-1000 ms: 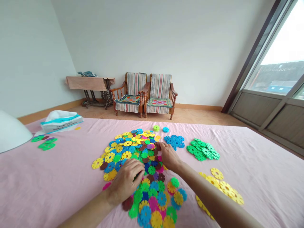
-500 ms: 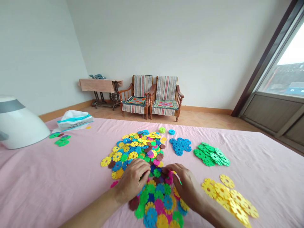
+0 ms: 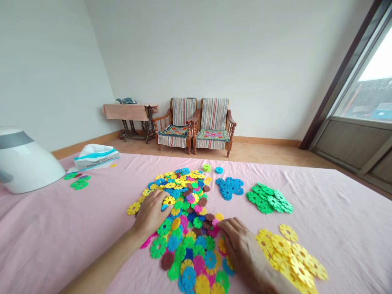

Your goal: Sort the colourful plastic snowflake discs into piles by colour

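A mixed pile of notched plastic discs [image 3: 198, 222] in yellow, blue, green, pink and brown spreads over the pink cloth in front of me. My left hand [image 3: 152, 213] rests low over the pile's left side, thumb apart from the fingers. Between thumb and fingers a yellow disc [image 3: 169, 201] shows, lying in the pile. At the right edge is my right hand [image 3: 240, 241], fingers stretched toward a pink disc [image 3: 215, 223], their tips at or close to it. Neither hand visibly holds a disc.
Sorted groups of blue discs [image 3: 229, 188], green discs [image 3: 270, 198] and yellow discs [image 3: 289, 253] lie to the right. A lime stack [image 3: 206, 168] and a small blue stack [image 3: 219, 170] sit behind. Left stand a tissue pack [image 3: 97, 158] and a white appliance [image 3: 30, 165].
My left hand has moved left and away from me across the pile, uncovering discs in the middle. My right hand has shifted slightly toward me.
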`<state>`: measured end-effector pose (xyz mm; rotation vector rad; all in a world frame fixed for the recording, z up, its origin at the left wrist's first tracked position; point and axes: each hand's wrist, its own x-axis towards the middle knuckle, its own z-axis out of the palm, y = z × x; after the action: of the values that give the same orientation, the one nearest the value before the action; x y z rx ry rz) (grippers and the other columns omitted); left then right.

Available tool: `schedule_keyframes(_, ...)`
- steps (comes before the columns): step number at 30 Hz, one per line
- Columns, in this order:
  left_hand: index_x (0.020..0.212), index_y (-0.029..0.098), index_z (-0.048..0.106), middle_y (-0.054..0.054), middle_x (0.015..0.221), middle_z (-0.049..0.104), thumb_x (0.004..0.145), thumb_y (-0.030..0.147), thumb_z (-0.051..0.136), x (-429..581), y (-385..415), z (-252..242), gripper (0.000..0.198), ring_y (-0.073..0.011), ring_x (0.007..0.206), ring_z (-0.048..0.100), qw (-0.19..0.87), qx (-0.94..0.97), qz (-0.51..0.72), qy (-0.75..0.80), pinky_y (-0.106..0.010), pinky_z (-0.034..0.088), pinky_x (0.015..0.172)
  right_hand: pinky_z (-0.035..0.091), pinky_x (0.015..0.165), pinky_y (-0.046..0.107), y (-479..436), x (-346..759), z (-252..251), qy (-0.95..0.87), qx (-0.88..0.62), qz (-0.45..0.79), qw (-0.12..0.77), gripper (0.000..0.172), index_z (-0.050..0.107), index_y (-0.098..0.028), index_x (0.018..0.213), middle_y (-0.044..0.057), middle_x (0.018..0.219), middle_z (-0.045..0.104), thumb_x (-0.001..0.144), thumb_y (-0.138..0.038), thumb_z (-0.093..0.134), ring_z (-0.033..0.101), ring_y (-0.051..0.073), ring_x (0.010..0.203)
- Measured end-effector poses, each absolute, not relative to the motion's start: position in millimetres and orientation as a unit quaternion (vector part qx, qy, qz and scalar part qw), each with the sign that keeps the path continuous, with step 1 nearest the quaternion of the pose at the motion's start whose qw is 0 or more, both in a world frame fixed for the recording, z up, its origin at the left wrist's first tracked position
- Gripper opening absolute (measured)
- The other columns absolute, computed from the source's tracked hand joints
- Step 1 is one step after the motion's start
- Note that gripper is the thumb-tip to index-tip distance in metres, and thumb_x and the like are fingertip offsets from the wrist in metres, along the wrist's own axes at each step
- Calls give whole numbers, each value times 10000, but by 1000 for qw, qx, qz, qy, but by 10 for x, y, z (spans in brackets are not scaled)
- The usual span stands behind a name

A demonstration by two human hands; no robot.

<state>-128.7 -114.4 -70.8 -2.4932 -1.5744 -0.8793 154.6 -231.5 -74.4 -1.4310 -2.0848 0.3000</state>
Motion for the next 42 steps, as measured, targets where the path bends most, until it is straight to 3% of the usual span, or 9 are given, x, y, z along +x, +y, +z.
schedule_keyframes(7,815,216,554,24,714,618,815,300,526,-1183,-1159,-585,89,-162,673,605,-112,-777,-354,-508,-263,488,628,434,775,326,-2270,1508,-797,-802,-533,68,262,218,600,-172,945,76,918,609,881,-60,424,521,206,851)
schedule_keyframes(15,808,176,607,-9,724,663,776,239,540,-290,-1000,-433,97,-159,682,630,-257,-790,-365,-420,-259,509,631,396,742,310,-2240,1496,-830,-804,-535,43,256,150,577,-180,895,61,927,592,853,-73,480,488,199,831)
schedule_keyframes(20,752,159,628,-27,723,687,730,132,552,434,-700,-546,83,-156,680,647,-255,-800,-367,-399,-244,513,633,392,749,316,-2239,1501,-804,-807,-535,47,248,160,577,-177,899,63,944,595,797,-68,521,480,203,832)
schedule_keyframes(25,873,148,649,-59,821,717,769,107,520,642,-535,-646,171,-168,740,668,-229,-789,-387,-419,-266,528,681,393,767,324,-2211,1506,-834,-807,-542,46,231,203,583,-174,908,59,944,593,740,-64,560,479,212,853)
schedule_keyframes(31,883,178,659,-34,868,721,807,123,505,250,-517,-553,181,-167,800,670,-173,-813,-337,-442,-266,519,760,400,765,319,-2214,1482,-818,-803,-550,55,225,195,606,-171,911,72,941,604,789,-45,520,497,212,855)
schedule_keyframes(37,935,188,662,-73,1031,679,799,114,564,-324,-68,-357,183,-232,1004,616,-94,-800,-255,-534,-351,458,926,409,741,324,-2199,1463,-866,-797,-551,47,243,208,619,-186,908,66,932,615,827,-39,496,515,214,837)
schedule_keyframes(42,1140,166,578,-89,1193,581,903,300,568,-626,366,-352,272,-223,1047,579,-80,-784,-183,-588,-436,487,895,420,733,310,-2128,1481,-1031,-796,-546,43,259,199,623,-210,911,45,928,625,796,-54,576,530,209,836)
